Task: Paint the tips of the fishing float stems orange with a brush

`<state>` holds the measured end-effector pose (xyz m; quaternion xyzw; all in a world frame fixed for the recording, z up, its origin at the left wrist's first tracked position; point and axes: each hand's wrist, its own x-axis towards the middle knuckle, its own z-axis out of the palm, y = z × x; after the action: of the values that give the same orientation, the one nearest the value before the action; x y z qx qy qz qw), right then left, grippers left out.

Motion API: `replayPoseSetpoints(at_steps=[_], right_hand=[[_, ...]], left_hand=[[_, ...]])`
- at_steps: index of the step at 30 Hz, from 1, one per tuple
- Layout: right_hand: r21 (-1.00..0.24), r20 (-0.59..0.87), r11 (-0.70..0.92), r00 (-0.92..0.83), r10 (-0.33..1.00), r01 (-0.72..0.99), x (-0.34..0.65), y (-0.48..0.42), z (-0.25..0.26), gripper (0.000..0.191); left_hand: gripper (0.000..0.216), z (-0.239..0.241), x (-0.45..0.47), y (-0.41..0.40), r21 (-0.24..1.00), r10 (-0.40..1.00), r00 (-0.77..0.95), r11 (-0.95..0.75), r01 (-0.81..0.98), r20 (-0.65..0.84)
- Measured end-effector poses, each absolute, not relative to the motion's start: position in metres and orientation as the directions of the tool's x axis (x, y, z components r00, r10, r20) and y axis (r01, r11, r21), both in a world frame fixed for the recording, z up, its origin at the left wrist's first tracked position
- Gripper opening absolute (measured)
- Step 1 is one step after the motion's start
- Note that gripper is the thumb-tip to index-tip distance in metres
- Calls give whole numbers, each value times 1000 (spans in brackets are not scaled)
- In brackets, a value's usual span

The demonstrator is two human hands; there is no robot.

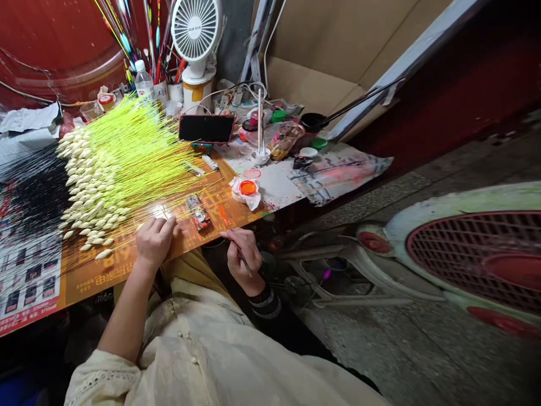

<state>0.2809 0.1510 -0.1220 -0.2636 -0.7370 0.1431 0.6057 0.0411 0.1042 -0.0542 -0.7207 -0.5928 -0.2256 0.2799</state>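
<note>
The right hand (244,254) pinches a thin paintbrush (244,264) between thumb and fingers, steadied like a pen. The left hand (155,241) sits curled, fingers together, over the neon-yellow stems (139,163) of a fanned row of fishing floats (91,186) (whether it clamps one, I can't tell from here). They lie spread across a printed board (91,280), probably to keep them from tangling, and a dish of orange paint (248,188) sits on tissue (237,194), handy for the brush.
</note>
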Motion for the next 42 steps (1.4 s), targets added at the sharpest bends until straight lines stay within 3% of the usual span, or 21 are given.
replayPoseSetpoints(at_steps=[8, 21, 35, 42], right_hand=[[-424, 863, 901, -261, 433, 94, 265, 141, -124, 56], [-449, 841, 879, -257, 476, 161, 252, 137, -130, 58], [-462, 819, 868, -288, 497, 184, 251, 135, -130, 56], [-473, 813, 864, -292, 504, 175, 251, 136, -131, 55]], left_hand=[[18, -57, 40, 102, -83, 773, 145, -119, 989, 618], [14, -55, 43, 102, -169, 730, 209, -129, 977, 651], [14, -55, 43, 102, -165, 725, 214, -139, 976, 655], [19, -58, 42, 102, -106, 761, 167, -129, 986, 626]])
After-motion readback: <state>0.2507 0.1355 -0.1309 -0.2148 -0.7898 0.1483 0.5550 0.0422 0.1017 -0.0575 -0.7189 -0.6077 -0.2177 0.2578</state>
